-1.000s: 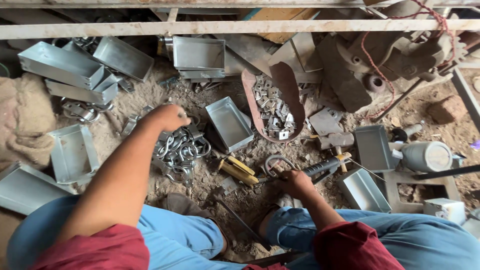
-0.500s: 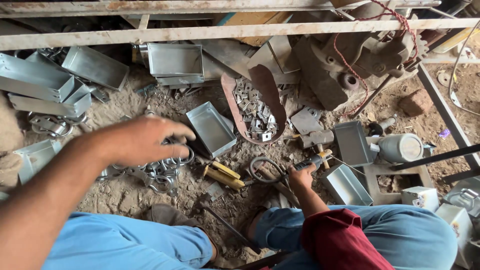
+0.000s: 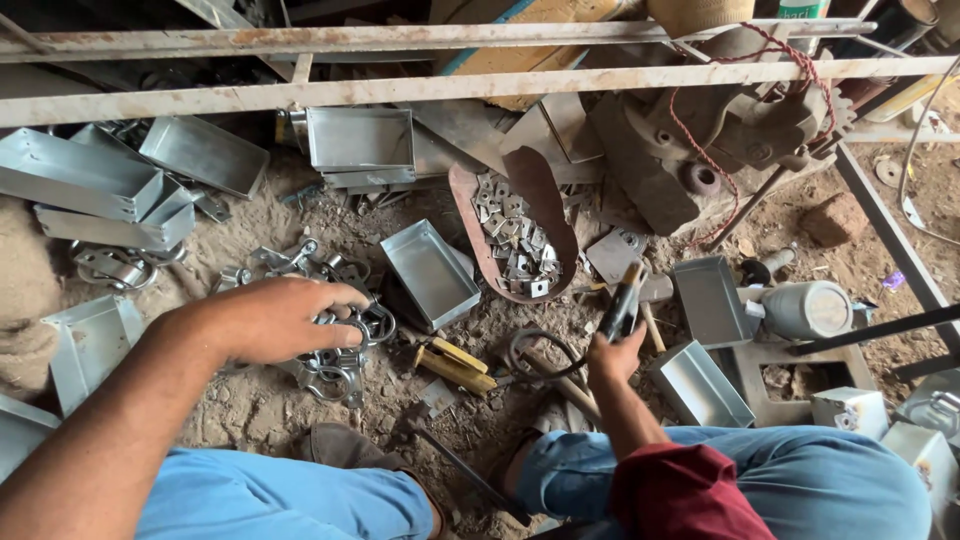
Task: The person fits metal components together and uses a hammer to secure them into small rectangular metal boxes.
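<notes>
- Head view: person sits on dirt floor, blue-trousered knees at the bottom, red sleeve on the right arm.
- Left hand palm down over a heap of metal clamps; fingers curled and close together, tips touching the ring-shaped pieces. Cannot tell if one is actually gripped.
- Clamp heap lies on the dirt left of centre, just left of an open galvanised tray.
- Right hand wrapped tight around a dark tool handle, fingers closed around it, tool pointing up and away from the body. A black cable loops on the ground just left of that hand.
- Yellow-handled tool lies on the dirt between the two hands, touched by neither.
- Rusty curved scoop past the tray, holds small square metal plates.
- More galvanised trays: stacked far left, one up top centre, two by the right knee.
- Grey round motor-like thing to the right of those trays.
- Two rusty bars cross the top; heavy dark metal casting with red cord behind them at right.
</notes>
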